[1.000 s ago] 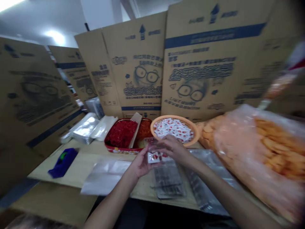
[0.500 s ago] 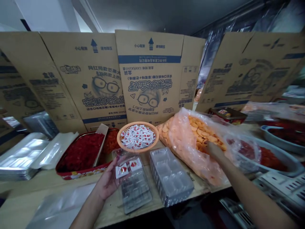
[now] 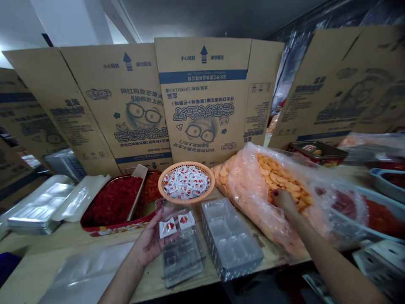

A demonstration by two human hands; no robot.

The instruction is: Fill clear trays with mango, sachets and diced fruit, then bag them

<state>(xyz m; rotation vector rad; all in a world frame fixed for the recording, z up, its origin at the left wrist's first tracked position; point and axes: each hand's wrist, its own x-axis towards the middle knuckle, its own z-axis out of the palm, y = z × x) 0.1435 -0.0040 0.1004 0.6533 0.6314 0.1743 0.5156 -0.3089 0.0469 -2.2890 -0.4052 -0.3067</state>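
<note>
My left hand [image 3: 150, 242] grips the side of a clear plastic tray [image 3: 173, 207], which is hard to make out against what lies under it. Two small white sachets [image 3: 168, 228] with red prints lie in that tray by my fingers. Below it on the table is another clear compartment tray [image 3: 182, 259]. My right hand [image 3: 284, 202] reaches into an open plastic bag [image 3: 249, 185] of orange round chips [image 3: 281, 175]. Its fingers are curled down among the chips, and what they hold is hidden.
An orange basket [image 3: 161, 185] of sachets stands at the centre, beside stacked compartment trays [image 3: 232, 240]. To the left are a red tin [image 3: 104, 230] of dark red food and more trays [image 3: 38, 215]. A pale blue basin [image 3: 382, 202] is at right; cardboard boxes [image 3: 202, 97] stand behind.
The view has shifted slightly, so most things sit a little further right. My right hand stays among the orange chips, and my left hand still holds the tray with both sachets.
</note>
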